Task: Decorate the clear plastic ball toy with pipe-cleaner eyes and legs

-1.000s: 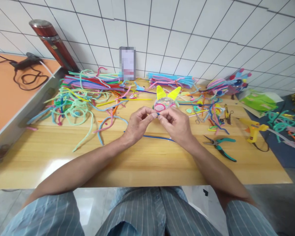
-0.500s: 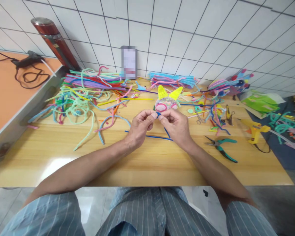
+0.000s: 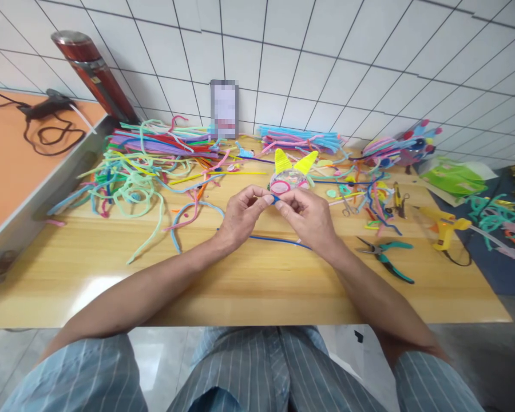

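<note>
Both my left hand (image 3: pixel 245 216) and my right hand (image 3: pixel 309 218) pinch a blue pipe cleaner (image 3: pixel 275 199) between thumb and fingertips, over the middle of the table. The pinched part is small and mostly covered by the fingers. Just beyond the fingertips is a roundish clear craft piece (image 3: pixel 290 176) with yellow pointed ears (image 3: pixel 284 161) and pink-rimmed ovals; its lower part is hidden by my hands. Another length of blue pipe cleaner (image 3: pixel 274 238) lies on the wood below my hands, passing behind my right wrist.
Tangled pipe cleaners (image 3: pixel 139 189) cover the left; bundles (image 3: pixel 300 140) lie along the wall. A phone (image 3: pixel 224 109) leans there. Teal-handled pliers (image 3: pixel 386 257) and a yellow glue gun (image 3: pixel 446 229) lie right, scissors (image 3: pixel 347 209) nearer the middle. A red-brown flask (image 3: pixel 94 74) stands back left.
The blue strand that hung down beside my right hand's fingers is no longer visible. Both hands keep their pinch at nearly the same place; my right hand has turned slightly.
</note>
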The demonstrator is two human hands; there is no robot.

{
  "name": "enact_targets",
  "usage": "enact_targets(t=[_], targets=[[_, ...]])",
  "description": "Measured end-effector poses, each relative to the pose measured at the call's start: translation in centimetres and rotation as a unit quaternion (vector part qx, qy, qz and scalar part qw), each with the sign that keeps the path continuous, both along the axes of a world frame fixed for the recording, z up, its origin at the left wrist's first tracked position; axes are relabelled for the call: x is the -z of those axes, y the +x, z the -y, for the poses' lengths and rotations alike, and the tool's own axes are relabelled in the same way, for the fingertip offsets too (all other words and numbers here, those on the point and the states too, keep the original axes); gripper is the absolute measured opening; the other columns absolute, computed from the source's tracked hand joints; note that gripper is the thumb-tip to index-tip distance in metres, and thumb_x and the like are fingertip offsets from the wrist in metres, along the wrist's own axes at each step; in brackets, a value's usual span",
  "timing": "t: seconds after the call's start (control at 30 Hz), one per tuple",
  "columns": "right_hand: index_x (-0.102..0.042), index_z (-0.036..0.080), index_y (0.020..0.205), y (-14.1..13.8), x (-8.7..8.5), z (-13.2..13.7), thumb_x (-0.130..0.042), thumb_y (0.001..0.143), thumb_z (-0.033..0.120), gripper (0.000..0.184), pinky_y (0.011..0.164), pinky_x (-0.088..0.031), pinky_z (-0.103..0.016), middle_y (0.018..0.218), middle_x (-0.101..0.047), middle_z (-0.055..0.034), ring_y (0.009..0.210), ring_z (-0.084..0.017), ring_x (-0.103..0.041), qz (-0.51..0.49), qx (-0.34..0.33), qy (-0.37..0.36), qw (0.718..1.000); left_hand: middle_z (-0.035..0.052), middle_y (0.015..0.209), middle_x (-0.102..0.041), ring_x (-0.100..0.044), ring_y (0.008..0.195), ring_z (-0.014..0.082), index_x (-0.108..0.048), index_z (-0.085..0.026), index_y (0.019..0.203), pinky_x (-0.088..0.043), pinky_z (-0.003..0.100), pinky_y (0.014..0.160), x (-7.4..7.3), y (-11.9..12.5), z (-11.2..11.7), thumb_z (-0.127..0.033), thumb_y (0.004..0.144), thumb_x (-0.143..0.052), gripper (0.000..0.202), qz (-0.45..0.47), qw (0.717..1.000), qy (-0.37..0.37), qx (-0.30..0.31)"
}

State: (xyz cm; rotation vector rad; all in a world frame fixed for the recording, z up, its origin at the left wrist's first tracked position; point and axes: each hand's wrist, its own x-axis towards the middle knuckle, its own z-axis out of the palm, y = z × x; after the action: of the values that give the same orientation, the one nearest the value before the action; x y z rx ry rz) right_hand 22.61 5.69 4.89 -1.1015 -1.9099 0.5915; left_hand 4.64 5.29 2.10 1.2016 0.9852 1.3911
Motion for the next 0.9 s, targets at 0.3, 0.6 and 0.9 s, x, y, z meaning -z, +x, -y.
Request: enact_targets(t=[0.3, 0.6, 0.9], targets=[[-0.066, 0.023, 0.076, -0.5, -0.1, 0.3, -0.067, 0.090, 0.031, 0.016, 0.061, -0.041, -0.030, 0.068, -0.062, 0.0015, 0.061, -0.013, -0.050, -0.018, 0.030, -0.007, 0.999, -0.0058, 0.064, -0.055, -0.039, 0.056, 0.0094, -0.071, -0.020, 0.086, -0.034, 0.026, 0.056, 0.5, 0.7, 0.6, -0.063, 0.077, -0.089, 0.048, 0.043, 0.998, -0.036, 0.010], [-0.068, 0.022, 0.078, 0.4, -0.8, -0.3, -0.070, 0.088, 0.036, 0.017, 0.058, -0.037, -0.028, 0.068, -0.062, 0.0027, 0.060, -0.011, -0.047, -0.030, -0.019, -0.085, 0.996, -0.0009, 0.071, -0.059, -0.043, 0.064, 0.0128, -0.074, -0.020, 0.077, -0.035, 0.029, 0.063, -0.5, -0.3, -0.2, -0.057, 0.080, -0.089, 0.040, -0.068, 0.996, 0.061, -0.008], [-0.079, 0.020, 0.096, 0.9, -0.8, -1.3, -0.081, 0.080, 0.038, 0.023, 0.059, -0.047, -0.025, 0.075, -0.070, 0.0024, 0.062, -0.011, -0.057, -0.132, -0.095, -0.240, 0.957, -0.0048, 0.061, -0.052, -0.032, 0.055, 0.0092, -0.067, -0.021, 0.077, -0.024, 0.028, 0.053, -0.9, -0.4, -0.2, -0.063, 0.072, -0.092, 0.050, 0.032, 0.999, -0.041, 0.013]])
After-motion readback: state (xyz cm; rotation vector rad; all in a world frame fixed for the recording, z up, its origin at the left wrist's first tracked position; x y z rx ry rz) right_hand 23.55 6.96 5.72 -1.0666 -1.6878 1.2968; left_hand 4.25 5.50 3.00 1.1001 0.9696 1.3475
